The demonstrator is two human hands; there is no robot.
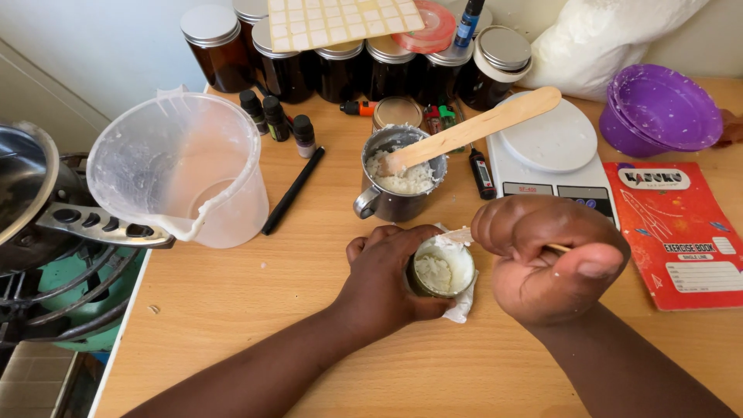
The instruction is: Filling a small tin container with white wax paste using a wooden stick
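**Packing white paste into a small jar, low centre of the frame**

The left hand (387, 275) wraps around a small glass jar (442, 268) just below mid-frame, fingers closed on its side, holding it upright on a scrap of white paper (463, 303) on the wooden table (255, 310). The jar looks nearly full of a thick white paste. The right hand (553, 259), lower right of centre, is clenched in a fist around a thin wooden stick (460, 236) whose paste-coated tip rests at the jar's far rim.

To do this well, I judge the jar should stay braced flat against the table while the stick presses paste down and is wiped on the inner rim, so nothing smears the outside. Short, low strokes seem safer than levering, as the stick looks slender.

Both forearms enter from the bottom edge and converge on the jar; the right wrist is bent inward, knuckles up.

Just beyond, at centre, a metal cup (398, 182) holds more paste and a broad wooden spatula (480, 128). Left of it stands a smeared plastic jug (182, 166); to the right a white kitchen scale (549, 151). Amber jars (340, 66) line the top edge.
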